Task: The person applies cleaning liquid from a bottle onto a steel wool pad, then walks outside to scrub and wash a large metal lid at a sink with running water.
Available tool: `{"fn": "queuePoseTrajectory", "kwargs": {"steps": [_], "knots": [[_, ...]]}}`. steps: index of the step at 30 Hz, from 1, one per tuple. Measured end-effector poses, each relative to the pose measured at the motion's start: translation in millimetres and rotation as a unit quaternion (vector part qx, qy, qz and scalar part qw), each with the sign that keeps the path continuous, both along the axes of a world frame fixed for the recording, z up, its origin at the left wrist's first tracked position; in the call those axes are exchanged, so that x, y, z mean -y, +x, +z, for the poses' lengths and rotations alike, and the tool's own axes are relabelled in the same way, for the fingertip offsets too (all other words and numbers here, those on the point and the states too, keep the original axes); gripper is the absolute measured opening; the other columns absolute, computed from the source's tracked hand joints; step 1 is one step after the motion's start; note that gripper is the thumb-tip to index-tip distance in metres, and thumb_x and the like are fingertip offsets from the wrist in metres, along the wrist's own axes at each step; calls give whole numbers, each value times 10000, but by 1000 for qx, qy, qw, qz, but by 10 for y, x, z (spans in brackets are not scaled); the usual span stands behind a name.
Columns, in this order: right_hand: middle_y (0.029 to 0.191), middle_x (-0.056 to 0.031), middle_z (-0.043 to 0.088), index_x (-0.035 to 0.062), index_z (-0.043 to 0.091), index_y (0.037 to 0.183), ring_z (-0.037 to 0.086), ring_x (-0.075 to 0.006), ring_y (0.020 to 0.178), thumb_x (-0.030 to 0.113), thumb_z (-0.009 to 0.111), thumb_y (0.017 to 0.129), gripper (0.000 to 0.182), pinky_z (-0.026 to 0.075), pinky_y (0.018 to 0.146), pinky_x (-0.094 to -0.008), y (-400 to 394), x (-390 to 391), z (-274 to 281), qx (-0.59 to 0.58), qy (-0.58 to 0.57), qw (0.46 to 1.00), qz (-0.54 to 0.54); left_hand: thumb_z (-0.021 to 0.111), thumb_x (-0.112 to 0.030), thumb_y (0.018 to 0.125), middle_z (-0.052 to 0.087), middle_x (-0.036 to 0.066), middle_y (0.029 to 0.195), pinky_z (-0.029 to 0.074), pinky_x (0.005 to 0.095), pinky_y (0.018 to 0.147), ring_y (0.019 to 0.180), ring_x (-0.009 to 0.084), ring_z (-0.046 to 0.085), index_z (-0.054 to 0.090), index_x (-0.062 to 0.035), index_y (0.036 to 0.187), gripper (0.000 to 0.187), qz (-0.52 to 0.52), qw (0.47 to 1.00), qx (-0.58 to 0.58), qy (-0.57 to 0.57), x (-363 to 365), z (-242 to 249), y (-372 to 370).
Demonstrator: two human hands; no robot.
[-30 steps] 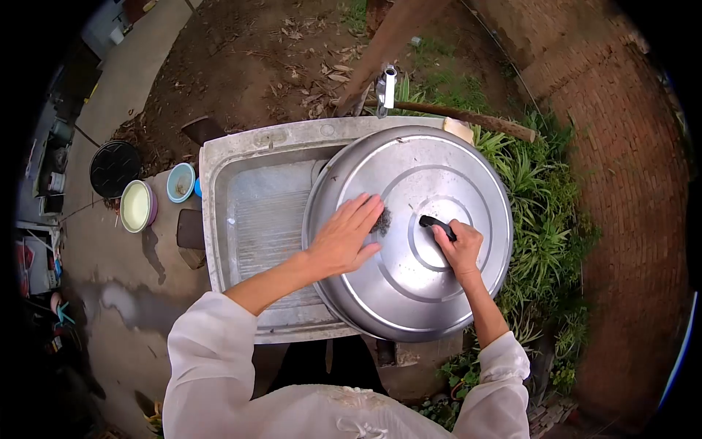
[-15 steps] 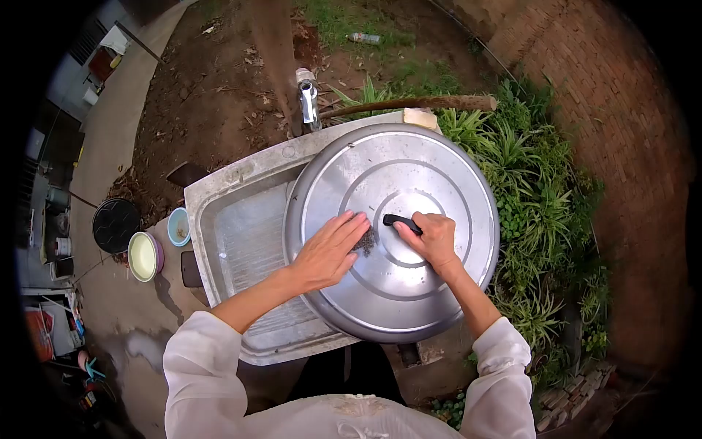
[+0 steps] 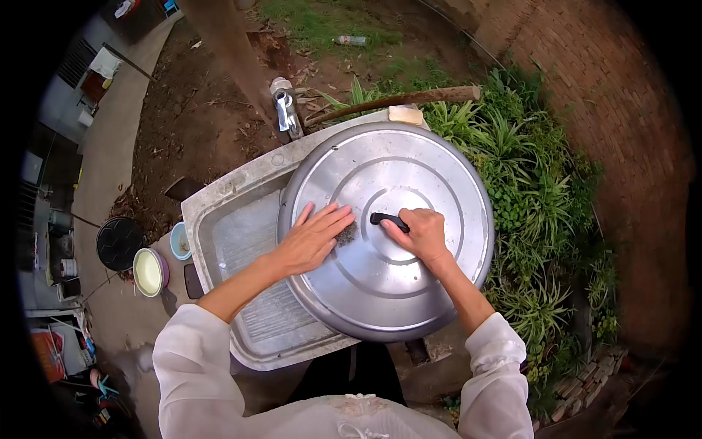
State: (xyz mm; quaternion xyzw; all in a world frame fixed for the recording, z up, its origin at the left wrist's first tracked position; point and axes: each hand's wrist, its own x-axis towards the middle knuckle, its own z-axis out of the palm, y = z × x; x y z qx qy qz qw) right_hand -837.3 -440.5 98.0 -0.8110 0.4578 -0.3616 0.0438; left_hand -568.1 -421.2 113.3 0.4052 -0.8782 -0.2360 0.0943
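A large round metal pot lid (image 3: 431, 300) lies over the right part of a stone sink (image 3: 241, 219). Its black handle (image 3: 387, 219) is gripped by my right hand (image 3: 425, 235), fingers wrapped round it. My left hand (image 3: 311, 238) presses a dark steel wool scrubber (image 3: 346, 234) against the lid, left of the handle. The palm and fingers cover most of the scrubber; only its right edge shows. Small dark specks dot the metal.
A metal tap (image 3: 285, 110) rises behind the sink. On the back rim sits a pale yellowish block (image 3: 406, 114), with a wooden branch (image 3: 409, 97) beyond it. Basins (image 3: 150, 272) stand on the ground at left. Green plants (image 3: 526, 205) grow at right.
My left hand has slid the scrubber left across the lid, away from the handle. My right hand keeps its hold. The whole view has shifted slightly.
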Motion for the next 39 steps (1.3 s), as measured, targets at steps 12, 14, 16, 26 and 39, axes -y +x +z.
{"fn": "queuePoseTrajectory", "kwargs": {"steps": [12, 14, 16, 26, 39], "knots": [[580, -78, 539, 86, 539, 616, 518, -269, 518, 249, 672, 766, 257, 401, 489, -377, 392, -137, 44, -66, -44, 987, -143, 491, -151, 923, 361, 84, 1494, 179, 551, 1141, 1391, 306, 296, 401, -108, 1415, 502, 116, 986, -47, -110, 573, -169, -720], [542, -77, 530, 86, 537, 583, 514, -270, 482, 242, 665, 773, 277, 390, 460, -375, 412, -173, 18, -36, -13, 988, -151, 523, -148, 905, 345, 108, 1498, 190, 554, 1135, 1392, 321, 292, 382, -91, 1424, 541, 136, 982, -39, -125, 87, -163, -400], [449, -75, 489, 90, 522, 499, 482, -263, 387, 227, 649, 792, 348, 349, 388, -372, 405, -107, 71, 14, -23, 989, -142, 549, -144, 884, 334, 119, 1499, 210, 550, 1128, 1392, 331, 287, 364, -82, 1436, 586, 142, 985, -21, -91, -476, -148, -83], [448, -78, 427, 85, 457, 493, 428, -259, 387, 145, 643, 724, 303, 333, 400, -368, 153, -163, 48, -29, -13, 999, 27, 513, -169, 917, 365, 119, 1479, 232, 497, 1140, 1387, 335, 287, 390, -22, 1403, 522, 237, 961, -37, -137, 153, -339, 94], [463, -98, 428, 67, 451, 508, 424, -273, 399, 95, 599, 753, 288, 312, 409, -386, 161, -193, 18, -80, -23, 996, 22, 554, -183, 899, 394, 105, 1472, 254, 472, 1136, 1380, 292, 319, 426, -20, 1393, 536, 189, 971, -87, -114, -845, -386, 136]]}}
